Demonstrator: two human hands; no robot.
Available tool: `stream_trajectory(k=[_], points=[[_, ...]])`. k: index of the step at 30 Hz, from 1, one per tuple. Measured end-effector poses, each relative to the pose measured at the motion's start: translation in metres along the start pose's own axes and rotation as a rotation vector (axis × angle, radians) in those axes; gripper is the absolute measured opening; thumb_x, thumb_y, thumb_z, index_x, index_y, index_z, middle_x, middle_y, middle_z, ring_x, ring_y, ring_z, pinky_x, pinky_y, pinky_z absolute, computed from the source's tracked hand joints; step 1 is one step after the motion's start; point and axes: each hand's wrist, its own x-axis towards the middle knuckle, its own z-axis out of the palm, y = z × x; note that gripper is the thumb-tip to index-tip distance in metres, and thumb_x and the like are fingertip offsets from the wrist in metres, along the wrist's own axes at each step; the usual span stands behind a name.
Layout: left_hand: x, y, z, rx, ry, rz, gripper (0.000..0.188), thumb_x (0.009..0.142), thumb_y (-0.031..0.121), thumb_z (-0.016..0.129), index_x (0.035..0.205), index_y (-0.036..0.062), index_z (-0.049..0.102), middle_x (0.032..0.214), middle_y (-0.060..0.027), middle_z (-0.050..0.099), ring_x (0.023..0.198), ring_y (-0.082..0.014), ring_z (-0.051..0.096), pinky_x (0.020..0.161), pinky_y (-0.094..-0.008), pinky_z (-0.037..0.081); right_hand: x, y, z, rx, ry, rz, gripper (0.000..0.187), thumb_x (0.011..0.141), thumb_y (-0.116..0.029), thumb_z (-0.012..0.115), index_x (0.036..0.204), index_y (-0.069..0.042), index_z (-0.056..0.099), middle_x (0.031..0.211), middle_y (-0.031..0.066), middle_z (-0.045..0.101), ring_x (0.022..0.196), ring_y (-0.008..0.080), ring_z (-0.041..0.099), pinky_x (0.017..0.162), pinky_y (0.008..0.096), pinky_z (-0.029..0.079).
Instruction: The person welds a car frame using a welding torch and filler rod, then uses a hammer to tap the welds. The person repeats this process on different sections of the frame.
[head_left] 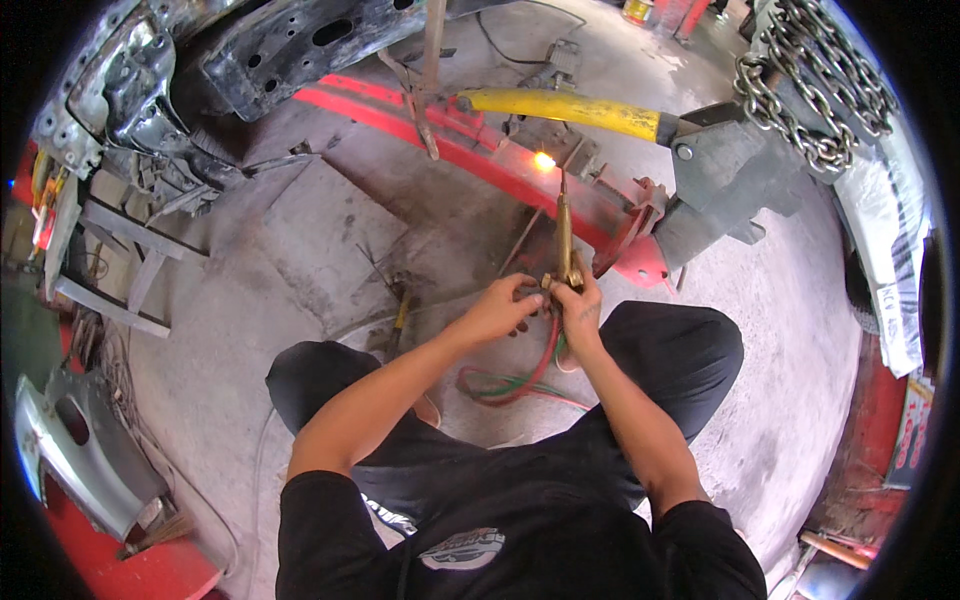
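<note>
Brass in colour, the cutting torch [563, 235] stood in the middle of the scene, its long axis running from near to far, and its tip pointed away to a small bright flame [544, 160] beside the red frame [400, 115]. The right hand [577, 305] was grasping its base. The left hand [503, 305] pinched a valve there. Red and green hoses [520, 385] lay on the concrete floor [330, 240].

Item count: two hands, the left hand [500, 310] and the right hand [578, 305]; one brass torch [563, 235] with one flame [544, 160]; two hoses, one red hose [535, 365] and one green hose [520, 392]; one yellow bar [560, 108]; one chain [815, 90].
</note>
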Motion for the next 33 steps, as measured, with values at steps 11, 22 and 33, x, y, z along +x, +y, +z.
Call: stream_trajectory(k=[11,22,33], points=[[0.017,-0.050,-0.024,0.429,0.116,0.106,0.050,0.100,0.030,0.065,0.140,-0.0002,0.061,0.125,-0.0233,0.071,0.106,-0.0306,0.073,0.093,-0.0421,0.055,0.106,0.088,0.019,0.041,0.103,-0.185,0.077,0.085,0.001,0.065,0.157,-0.001,0.040,0.102,0.0121,0.070,0.074,0.0201,0.069,0.067,0.0338,0.058],[0.041,-0.118,-0.079,0.927,0.444,-0.100,0.051,0.094,0.025,0.067,0.141,0.0065,0.056,0.122,-0.0241,0.067,0.116,-0.0472,0.063,0.098,-0.0563,0.051,0.154,0.134,0.059,-0.179,0.003,-0.241,0.106,0.084,0.005,0.077,0.167,-0.004,0.013,0.150,0.0204,0.055,0.131,0.0275,0.058,0.111,0.0362,0.046],[0.080,-0.125,-0.094,0.818,0.536,-0.090,0.083,0.091,0.015,0.073,0.162,0.0134,0.028,0.141,-0.0342,0.049,0.127,-0.0532,0.054,0.107,-0.0600,0.047,0.239,0.152,0.073,-0.758,0.121,-0.536,0.077,0.084,-0.011,0.074,0.152,0.003,0.043,0.113,0.0201,0.071,0.112,0.0396,0.065,0.098,0.0457,0.051]])
